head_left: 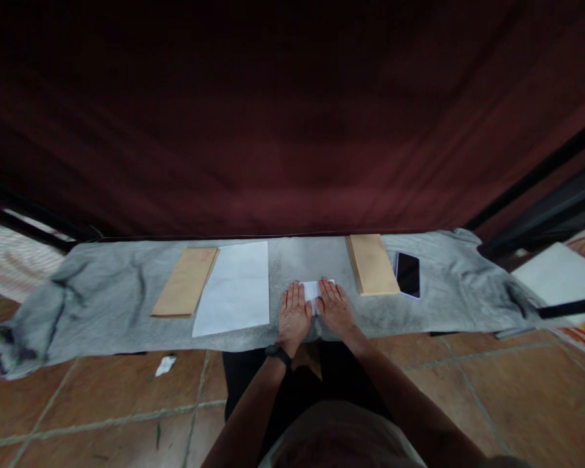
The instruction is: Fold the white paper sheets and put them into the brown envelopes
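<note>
My left hand [294,314] and my right hand [335,306] lie flat, side by side, fingers stretched out, pressing on a small folded white paper [312,289] that shows between and above them. The paper rests on a grey cloth [107,286] covering a low table. Left of my hands lies a stack of white sheets [234,287], and further left a brown envelope [186,282]. Just right of my right hand sits a stack of brown envelopes [372,264].
A black phone [408,274] lies beside the right envelope stack. A dark red curtain [283,130] hangs behind the table. The floor is brown tile [97,403] with a scrap of paper [165,365]. A white board [558,273] sits at the far right.
</note>
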`<state>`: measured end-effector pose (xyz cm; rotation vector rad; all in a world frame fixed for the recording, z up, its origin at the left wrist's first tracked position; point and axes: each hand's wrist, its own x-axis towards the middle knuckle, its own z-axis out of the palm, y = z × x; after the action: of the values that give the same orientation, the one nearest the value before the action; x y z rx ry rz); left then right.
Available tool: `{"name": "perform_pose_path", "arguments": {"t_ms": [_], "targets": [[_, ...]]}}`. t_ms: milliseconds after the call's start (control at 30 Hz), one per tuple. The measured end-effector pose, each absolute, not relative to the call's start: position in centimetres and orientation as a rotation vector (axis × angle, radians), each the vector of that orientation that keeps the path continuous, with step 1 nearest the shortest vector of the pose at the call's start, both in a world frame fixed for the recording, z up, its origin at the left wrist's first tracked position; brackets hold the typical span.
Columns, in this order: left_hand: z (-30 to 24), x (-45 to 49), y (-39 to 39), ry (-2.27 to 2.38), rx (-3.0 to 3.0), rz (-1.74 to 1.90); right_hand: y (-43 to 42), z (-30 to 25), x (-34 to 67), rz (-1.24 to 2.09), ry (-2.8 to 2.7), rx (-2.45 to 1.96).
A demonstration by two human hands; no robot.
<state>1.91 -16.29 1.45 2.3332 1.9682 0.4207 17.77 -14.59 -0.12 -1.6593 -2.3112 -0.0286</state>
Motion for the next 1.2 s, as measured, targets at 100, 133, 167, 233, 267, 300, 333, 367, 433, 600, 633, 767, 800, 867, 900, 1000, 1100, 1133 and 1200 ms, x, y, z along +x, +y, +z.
{"name": "perform_pose_path", "arguments": {"t_ms": [100,133,167,233,267,300,333,367,433,600,633,767,800,867,900,1000,1100,1133,1200], "targets": [[1.5,2.0,-16.3,1.971,2.331,0.414,-14.7,-0.3,18.5,-0.048,-2.294,-1.662],[1.5,2.0,-16.3,1.974,2.329,0.419,-14.7,-0.4,18.8,-0.054,-2.284,-1.666],[1.5,2.0,-16.3,1.98,2.325,0.428,-14.8,-0.4,19.0,-0.061,-2.276,-1.672],[1.5,1.9,-16.4,1.997,2.318,0.458,-14.9,-0.6,19.5,-0.076,-2.262,-1.689],[1.4,1.8,-16.5,2.003,2.317,0.474,-15.0,-0.7,19.8,-0.086,-2.258,-1.697],[1.4,1.8,-16.6,2.008,2.317,0.487,-15.1,-0.7,20.0,-0.097,-2.253,-1.704],[1.4,1.7,-16.6,2.011,2.318,0.497,-15.1,-0.8,20.3,-0.107,-2.248,-1.707],[1.4,1.6,-16.7,2.013,2.319,0.502,-15.2,-0.9,20.5,-0.117,-2.243,-1.706],[1.4,1.4,-17.0,2.018,2.317,0.506,-15.3,-1.0,20.9,-0.128,-2.231,-1.699],[1.4,0.9,-17.5,2.042,2.285,0.534,-15.6,-1.0,21.8,-0.097,-2.216,-1.703],[1.4,0.8,-17.6,2.049,2.275,0.538,-15.6,-0.9,21.9,-0.086,-2.216,-1.705],[1.2,0.8,-18.0,2.074,2.231,0.547,-15.8,-0.8,22.2,-0.051,-2.176,-1.729],[1.2,0.8,-18.1,2.081,2.221,0.547,-15.9,-0.7,22.2,-0.05,-2.149,-1.74],[1.3,0.8,-18.5,2.08,2.213,0.539,-15.9,-0.4,21.8,-0.049,-2.101,-1.742],[1.5,0.6,-18.6,2.066,2.221,0.534,-15.9,-0.3,21.5,-0.042,-2.096,-1.727],[2.5,-1.4,-18.7,2.029,2.264,0.554,-16.1,0.3,20.1,0.014,-2.177,-1.635],[4.1,-6.7,-17.5,2.192,2.186,0.632,-16.4,0.6,18.5,0.068,-2.292,-1.563],[4.7,-9.1,-16.9,2.279,2.112,0.656,-16.6,0.6,18.2,0.074,-2.317,-1.552],[5.9,-14.7,-15.7,2.496,1.864,0.694,-16.8,0.5,17.8,0.074,-2.345,-1.544]]}}
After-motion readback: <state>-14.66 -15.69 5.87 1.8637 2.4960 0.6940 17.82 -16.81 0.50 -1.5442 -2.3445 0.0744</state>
